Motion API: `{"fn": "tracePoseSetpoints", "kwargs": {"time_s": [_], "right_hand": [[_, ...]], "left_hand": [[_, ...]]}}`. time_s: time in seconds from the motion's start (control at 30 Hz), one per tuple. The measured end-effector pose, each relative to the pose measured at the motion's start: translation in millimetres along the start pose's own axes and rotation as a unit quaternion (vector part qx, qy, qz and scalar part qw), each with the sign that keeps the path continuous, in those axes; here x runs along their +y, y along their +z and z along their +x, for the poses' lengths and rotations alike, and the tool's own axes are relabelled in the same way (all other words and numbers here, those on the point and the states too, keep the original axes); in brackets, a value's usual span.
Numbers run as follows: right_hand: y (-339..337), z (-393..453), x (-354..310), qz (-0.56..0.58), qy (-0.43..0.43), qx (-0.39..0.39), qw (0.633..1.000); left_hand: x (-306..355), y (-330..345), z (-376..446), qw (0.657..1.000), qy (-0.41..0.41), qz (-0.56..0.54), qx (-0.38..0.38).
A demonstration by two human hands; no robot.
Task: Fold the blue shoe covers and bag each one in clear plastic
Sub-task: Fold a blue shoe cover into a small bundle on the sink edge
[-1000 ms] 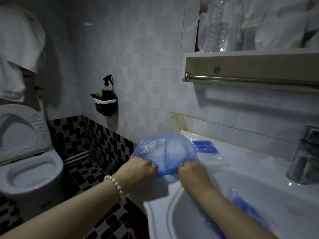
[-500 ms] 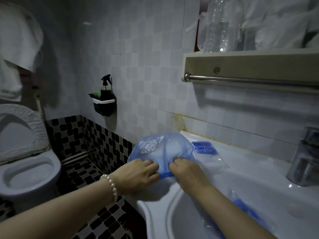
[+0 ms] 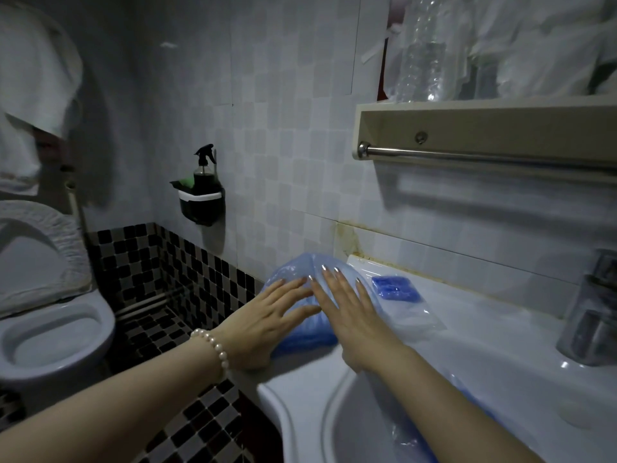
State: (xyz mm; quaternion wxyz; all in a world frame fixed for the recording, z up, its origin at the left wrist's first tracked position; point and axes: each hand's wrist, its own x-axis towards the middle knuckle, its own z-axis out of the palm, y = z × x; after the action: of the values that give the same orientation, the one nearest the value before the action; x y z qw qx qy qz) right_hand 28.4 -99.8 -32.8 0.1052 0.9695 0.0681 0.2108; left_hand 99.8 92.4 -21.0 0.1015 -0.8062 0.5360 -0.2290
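Fingers straight, spread flat on the shoe cover (image 3: 302,335).
Left hand (image 3: 267,320) and right hand (image 3: 354,315) press it onto the sink rim (image 3: 300,379).

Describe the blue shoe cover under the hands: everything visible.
The blue shoe cover is thin, translucent, crinkled plastic, puffed at its far end and pressed flatter near the sink's front left corner, where it lies on the rim. The left hand and right hand rest flat on it, fingers straight. Its near edge looks bunched and darker blue.
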Motion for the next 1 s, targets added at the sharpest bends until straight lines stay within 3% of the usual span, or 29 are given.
{"fn": "tracePoseSetpoints", "kwargs": {"time_s": [0.07,0.23,0.6,0.77,0.9,1.0], "right_hand": [[-4.2,2.8,0.0,0.02,0.022,-0.076,0.997],[3.3,12.6,-0.9,0.04,0.069,-0.173,0.982],[-2.1,24.7,6.5,0.058,0.044,-0.353,0.933],[-12.8,26.3,14.5,0.095,0.03,-0.379,0.92],[-15.0,21.9,11.8,0.113,0.039,-0.365,0.923],[-20.8,13.1,7.4,0.174,0.065,-0.319,0.93]], "left_hand": [[-2.1,0.9,0.9,0.999,-0.011,-0.039,-0.032],[-7.5,0.1,7.3,0.982,-0.031,-0.092,-0.16],[-7.4,-3.2,19.6,0.911,-0.073,-0.254,-0.317],[-11.0,-11.7,22.1,0.889,-0.087,-0.297,-0.336],[-4.2,-12.2,24.3,0.908,-0.072,-0.241,-0.335],[0.0,-12.6,22.0,0.94,-0.05,-0.171,-0.29]]}}
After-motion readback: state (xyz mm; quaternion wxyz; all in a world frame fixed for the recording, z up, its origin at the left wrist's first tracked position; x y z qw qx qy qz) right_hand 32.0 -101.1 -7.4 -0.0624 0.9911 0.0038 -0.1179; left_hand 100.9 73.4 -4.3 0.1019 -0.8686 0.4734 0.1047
